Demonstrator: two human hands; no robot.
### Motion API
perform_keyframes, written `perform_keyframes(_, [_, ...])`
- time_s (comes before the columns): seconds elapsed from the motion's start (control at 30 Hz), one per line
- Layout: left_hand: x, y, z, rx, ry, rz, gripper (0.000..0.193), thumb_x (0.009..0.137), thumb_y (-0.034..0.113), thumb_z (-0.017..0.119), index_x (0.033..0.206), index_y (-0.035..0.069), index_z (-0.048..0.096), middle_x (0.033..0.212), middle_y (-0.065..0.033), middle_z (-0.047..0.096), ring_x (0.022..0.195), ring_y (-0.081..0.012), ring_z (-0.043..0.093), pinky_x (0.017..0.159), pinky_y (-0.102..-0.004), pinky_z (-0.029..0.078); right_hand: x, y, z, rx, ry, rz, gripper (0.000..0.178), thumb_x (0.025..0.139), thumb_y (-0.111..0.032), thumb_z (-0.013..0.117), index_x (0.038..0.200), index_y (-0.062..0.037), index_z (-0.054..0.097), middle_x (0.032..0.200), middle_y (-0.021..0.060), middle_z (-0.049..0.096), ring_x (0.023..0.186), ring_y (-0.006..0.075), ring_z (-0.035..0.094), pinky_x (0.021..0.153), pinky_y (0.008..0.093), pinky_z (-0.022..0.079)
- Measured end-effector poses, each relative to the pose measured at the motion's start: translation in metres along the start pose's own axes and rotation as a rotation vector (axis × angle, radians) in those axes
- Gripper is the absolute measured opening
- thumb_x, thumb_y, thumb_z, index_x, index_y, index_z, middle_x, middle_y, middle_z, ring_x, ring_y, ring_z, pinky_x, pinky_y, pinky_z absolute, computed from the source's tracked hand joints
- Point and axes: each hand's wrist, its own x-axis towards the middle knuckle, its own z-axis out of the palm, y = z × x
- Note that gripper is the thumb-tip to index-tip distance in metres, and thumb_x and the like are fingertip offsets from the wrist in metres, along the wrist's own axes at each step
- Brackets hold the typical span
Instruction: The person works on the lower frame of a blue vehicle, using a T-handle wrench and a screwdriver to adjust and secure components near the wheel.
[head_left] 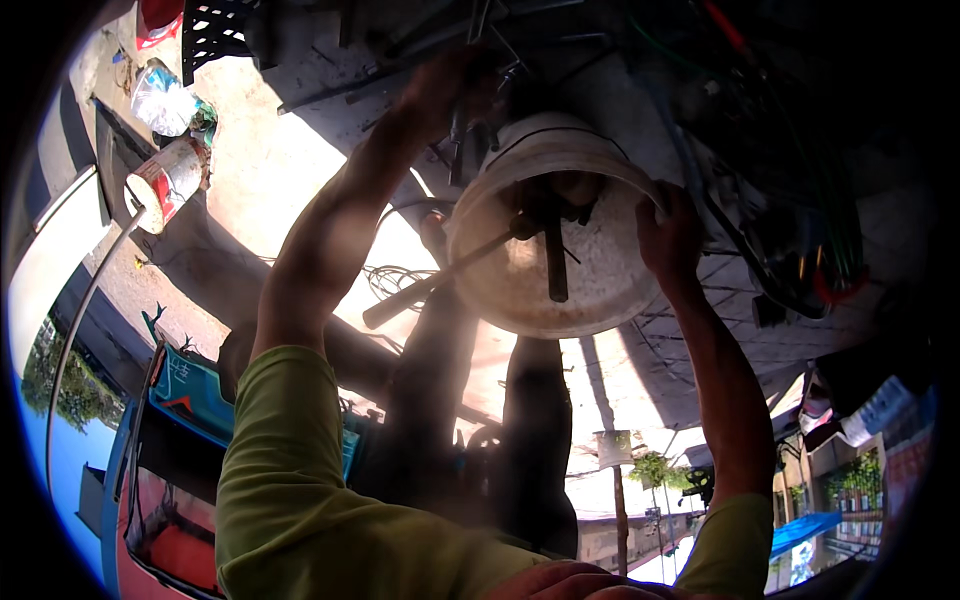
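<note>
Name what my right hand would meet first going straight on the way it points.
The white bucket: your right hand grips its rim, so the bucket's side would likely come first, though depth is hard to judge here.

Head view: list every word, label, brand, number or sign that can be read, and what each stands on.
No text can be quoted here.
Red-and-white can: coloured patches on its side, too blurred to read.
Teal panel: small pale marks and an orange patch, too small to read.
White bucket: no lettering visible on the side shown.
Elsewhere: nothing legible.
</note>
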Motion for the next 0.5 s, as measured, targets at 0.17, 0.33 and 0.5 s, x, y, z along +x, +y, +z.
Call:
perform_keyframes(0.17, [-0.023,0.007,0.037,-0.446,0.105,-0.018,0.03,0.108,0.03,0.049,0.11,0.005,0.066,0.09,-0.0123,0.071,0.082,-0.0245,0.069,0.075,-0.0377,0.056,-0.007,-0.001,-0.004,-0.023,0.015,-0.018,0.029,0.088,-0.021,0.07,0.113,-0.0063,0.068,0.109,0.0166,0.07,0.101,0.0387,0.068,0.086,0.047,0.055])
perform_keyframes(0.33, [-0.04,-0.019,-0.024,0.733,0.209,0.576,0.029,0.104,0.027,0.061,0.117,0.002,0.068,0.1,-0.0144,0.074,0.093,-0.0244,0.072,0.081,-0.0379,0.058,-0.001,-0.004,0.002,-0.029,0.033,-0.013,0.029,0.088,-0.024,0.069,0.112,-0.0066,0.069,0.109,0.0168,0.07,0.101,0.0393,0.068,0.086,0.0483,0.055])
perform_keyframes(0.5, [-0.094,0.02,0.003,0.088,0.456,0.08,0.027,0.103,0.025,0.061,0.111,0.0,0.067,0.088,-0.0111,0.072,0.071,-0.0168,0.068,0.063,-0.0306,0.054,-0.001,0.002,0.008,-0.064,0.031,-0.007,0.029,0.089,-0.027,0.068,0.11,-0.0068,0.07,0.109,0.0172,0.07,0.102,0.0394,0.068,0.087,0.0491,0.054])
